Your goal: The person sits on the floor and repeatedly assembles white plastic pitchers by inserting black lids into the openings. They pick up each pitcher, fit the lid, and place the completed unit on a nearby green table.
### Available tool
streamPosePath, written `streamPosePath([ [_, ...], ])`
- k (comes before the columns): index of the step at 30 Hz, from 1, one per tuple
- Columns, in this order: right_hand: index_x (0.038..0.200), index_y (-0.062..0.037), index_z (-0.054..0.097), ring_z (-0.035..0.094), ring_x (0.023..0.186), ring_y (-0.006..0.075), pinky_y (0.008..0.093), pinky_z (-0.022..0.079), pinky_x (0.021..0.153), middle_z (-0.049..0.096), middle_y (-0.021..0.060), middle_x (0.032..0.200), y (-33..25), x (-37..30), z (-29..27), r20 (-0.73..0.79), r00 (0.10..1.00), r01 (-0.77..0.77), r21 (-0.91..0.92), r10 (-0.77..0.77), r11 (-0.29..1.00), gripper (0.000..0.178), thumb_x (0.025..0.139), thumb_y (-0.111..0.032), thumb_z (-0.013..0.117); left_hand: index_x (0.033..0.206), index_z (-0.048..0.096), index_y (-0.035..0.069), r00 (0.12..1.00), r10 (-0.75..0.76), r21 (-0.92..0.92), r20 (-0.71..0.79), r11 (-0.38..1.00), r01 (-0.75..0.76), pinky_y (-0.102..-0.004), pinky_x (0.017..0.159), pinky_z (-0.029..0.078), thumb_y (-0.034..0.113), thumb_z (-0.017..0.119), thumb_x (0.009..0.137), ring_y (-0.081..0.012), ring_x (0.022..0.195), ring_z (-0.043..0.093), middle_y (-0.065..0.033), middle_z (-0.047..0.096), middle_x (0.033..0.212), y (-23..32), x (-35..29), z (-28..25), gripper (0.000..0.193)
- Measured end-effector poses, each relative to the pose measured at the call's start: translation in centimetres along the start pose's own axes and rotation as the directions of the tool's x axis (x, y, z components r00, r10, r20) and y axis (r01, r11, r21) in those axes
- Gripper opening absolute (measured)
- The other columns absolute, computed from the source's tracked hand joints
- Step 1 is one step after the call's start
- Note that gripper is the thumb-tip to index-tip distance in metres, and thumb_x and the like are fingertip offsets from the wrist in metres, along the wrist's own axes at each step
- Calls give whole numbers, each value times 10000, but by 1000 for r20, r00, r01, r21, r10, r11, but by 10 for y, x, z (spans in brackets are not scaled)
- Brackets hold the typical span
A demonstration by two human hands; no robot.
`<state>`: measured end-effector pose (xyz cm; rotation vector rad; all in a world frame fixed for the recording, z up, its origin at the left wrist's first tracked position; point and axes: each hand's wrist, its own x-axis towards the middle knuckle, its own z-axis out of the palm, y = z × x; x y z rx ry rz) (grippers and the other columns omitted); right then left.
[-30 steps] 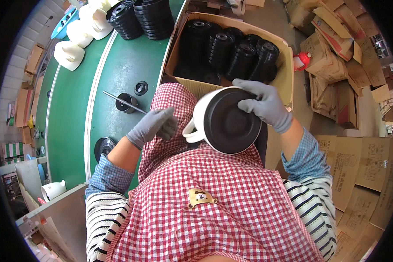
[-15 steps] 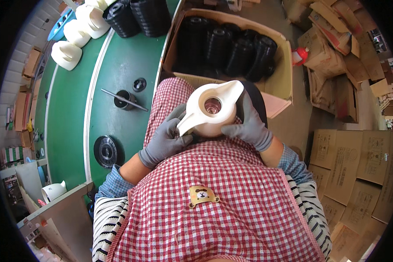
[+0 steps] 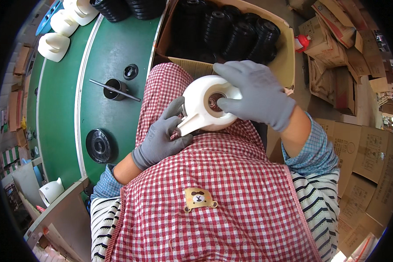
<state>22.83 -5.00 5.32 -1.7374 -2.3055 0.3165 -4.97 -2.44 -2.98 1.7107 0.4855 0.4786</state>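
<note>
A white thermos jug (image 3: 194, 97) rests on my lap, its round mouth facing up and a shiny liner visible inside. My left hand (image 3: 162, 140), in a grey glove, is closed on the jug's handle at its near left side. Over the jug's right side lies my right hand (image 3: 261, 95), also gloved in grey. Its thumb dips at the edge of the mouth while the fingers stretch across the outside, covering the spout. Where those fingertips end on the far side is partly hidden.
On the green table to my left stand a black cup (image 3: 114, 90) with a metal rod across it, a small black ring (image 3: 130, 71) and a black disc (image 3: 99, 146). White jug tops (image 3: 53, 46) line the far left. Ahead is a carton (image 3: 286, 56) of stacked black parts.
My right hand has moved from the jug's lower right side up over its spout, thumb now at the mouth. My left hand stays on the handle. The view has shifted slightly.
</note>
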Motion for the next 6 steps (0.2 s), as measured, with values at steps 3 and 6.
streamPosePath([
  [3,1261,-62,592,635,1093,284,464,490,933,661,118,1143,-13,18,8,312,918,-179,-224,245,958,564,818,-391,702,1219,667,18,999,-24,0,23,1000,24,-492,1188,295,113,804,829,-390,1483,330,-236,290,1604,-7,-4,1,424],
  [6,1285,-90,574,626,1137,293,506,468,1020,627,139,1222,-2,17,23,379,892,-200,-157,246,967,574,823,-395,723,1204,677,31,998,-59,32,23,998,58,-492,1192,297,136,818,835,-396,1501,297,-226,247,1626,-8,-4,3,408],
])
